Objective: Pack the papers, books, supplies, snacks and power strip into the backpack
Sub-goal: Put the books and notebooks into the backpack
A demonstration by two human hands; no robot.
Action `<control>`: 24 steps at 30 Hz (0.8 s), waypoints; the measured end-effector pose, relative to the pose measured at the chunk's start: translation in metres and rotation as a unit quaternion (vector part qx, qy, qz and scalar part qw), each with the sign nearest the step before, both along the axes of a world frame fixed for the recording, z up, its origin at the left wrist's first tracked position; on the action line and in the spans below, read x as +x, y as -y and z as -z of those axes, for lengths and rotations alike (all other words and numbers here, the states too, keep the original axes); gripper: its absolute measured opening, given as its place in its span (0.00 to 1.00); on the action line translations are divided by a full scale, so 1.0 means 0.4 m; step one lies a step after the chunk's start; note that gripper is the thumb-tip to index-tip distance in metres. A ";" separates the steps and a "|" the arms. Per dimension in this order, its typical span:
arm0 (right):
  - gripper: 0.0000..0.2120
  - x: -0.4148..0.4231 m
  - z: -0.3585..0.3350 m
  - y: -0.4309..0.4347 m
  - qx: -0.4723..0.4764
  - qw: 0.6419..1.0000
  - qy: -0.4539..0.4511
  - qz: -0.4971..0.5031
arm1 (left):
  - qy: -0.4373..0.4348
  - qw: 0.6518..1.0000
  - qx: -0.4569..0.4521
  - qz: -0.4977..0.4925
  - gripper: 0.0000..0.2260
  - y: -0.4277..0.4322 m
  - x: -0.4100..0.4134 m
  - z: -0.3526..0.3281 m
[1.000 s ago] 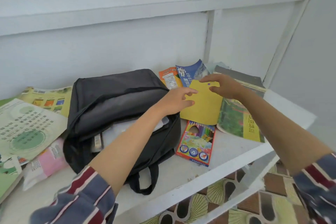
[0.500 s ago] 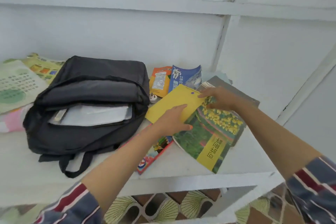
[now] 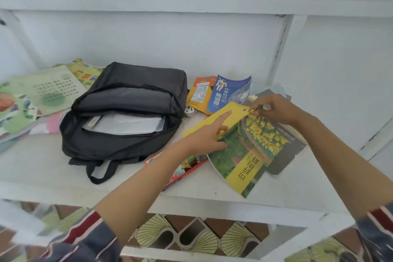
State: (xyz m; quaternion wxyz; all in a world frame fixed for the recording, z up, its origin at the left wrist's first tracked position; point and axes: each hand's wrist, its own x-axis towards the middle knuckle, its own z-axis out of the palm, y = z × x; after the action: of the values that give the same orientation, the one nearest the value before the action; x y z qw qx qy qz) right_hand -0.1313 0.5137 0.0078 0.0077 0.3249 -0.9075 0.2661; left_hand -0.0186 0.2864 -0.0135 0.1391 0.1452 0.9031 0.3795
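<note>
A person's left hand [image 3: 204,136] and right hand [image 3: 276,108] work at a glossy green book [image 3: 251,155] with yellow flowers on its soft cover, lying on a white painted shelf [image 3: 42,166]. The right fingers [image 3: 256,110] are narrowed to a pinch on the book's far corner. The left thumb and curled fingers clasp its near-left edge, while the straight index finger lies along a flat yellow card envelope [image 3: 212,121] tucked partly under the cover. Beneath the book, right of the right fingers, sits a matte grey book [image 3: 285,159].

Beyond the left fingers stand a curling blue paperback [image 3: 227,93] and a shiny orange snack pouch [image 3: 201,91], with a small white plug [image 3: 190,110] just beside them. Under the left wrist lies a flat, brightly printed pencil box [image 3: 182,168].

Left of both hands, well apart from the fingers, the soft black fabric backpack [image 3: 125,144] lies on its back, main pocket unzipped and gaping, white sheets [image 3: 127,122] inside. Farther left, pale green printed books [image 3: 53,91] and a pink packet [image 3: 53,122] are heaped.
</note>
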 end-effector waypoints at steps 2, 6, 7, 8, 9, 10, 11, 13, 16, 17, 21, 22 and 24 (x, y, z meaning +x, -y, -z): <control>0.08 0.007 -0.016 -0.003 -0.026 1.000 -0.005 -0.012 | 0.004 1.000 0.015 0.001 0.36 -0.004 0.005 -0.017; 0.07 0.007 -0.044 -0.013 -0.093 0.996 0.016 -0.004 | -0.011 0.999 0.047 0.017 0.34 -0.004 0.011 -0.068; 0.07 0.005 -0.054 -0.014 -0.107 0.994 0.017 -0.002 | -0.018 0.998 0.060 0.019 0.34 0.000 0.011 -0.083; 0.08 0.004 -0.065 -0.015 -0.122 0.992 0.018 -0.002 | -0.024 0.997 0.076 0.017 0.33 0.005 0.009 -0.099; 0.08 0.004 -0.078 -0.016 -0.136 0.991 0.020 -0.003 | -0.033 0.995 0.094 0.017 0.33 0.013 0.005 -0.113; 0.09 0.004 -0.092 -0.016 -0.148 0.989 0.019 -0.008 | -0.047 0.992 0.112 0.018 0.32 0.023 0.002 -0.127; 0.10 0.004 -0.107 -0.016 -0.156 0.988 0.012 -0.015 | -0.067 0.989 0.130 0.014 0.31 0.035 -0.005 -0.136; 0.13 0.008 -0.136 -0.013 -0.170 0.985 0.000 -0.025 | -0.113 0.979 0.169 -0.018 0.30 0.055 -0.011 -0.154; 0.16 0.013 -0.160 -0.005 -0.210 0.977 0.026 -0.025 | -0.181 0.947 0.248 -0.098 0.23 0.081 -0.016 -0.166; 0.16 0.014 -0.161 -0.002 -0.227 0.973 0.038 -0.020 | -0.196 0.932 0.282 -0.119 0.20 0.090 -0.018 -0.164; 0.13 0.022 -0.152 0.016 -0.302 0.950 0.076 0.015 | -0.160 0.884 0.405 -0.171 0.16 0.126 -0.023 -0.132; 0.15 0.026 -0.148 0.023 -0.322 0.942 0.091 0.024 | -0.143 0.882 0.415 -0.172 0.17 0.134 -0.023 -0.122; 0.19 0.035 -0.135 0.045 -0.362 0.924 0.118 0.039 | -0.118 0.880 0.429 -0.169 0.19 0.150 -0.021 -0.106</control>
State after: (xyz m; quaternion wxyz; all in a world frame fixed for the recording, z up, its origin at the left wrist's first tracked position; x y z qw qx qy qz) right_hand -0.1173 0.4956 0.0616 0.0284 0.2303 -0.7559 0.6122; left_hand -0.0270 0.2265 0.0289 -0.1104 0.0794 0.6723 0.7276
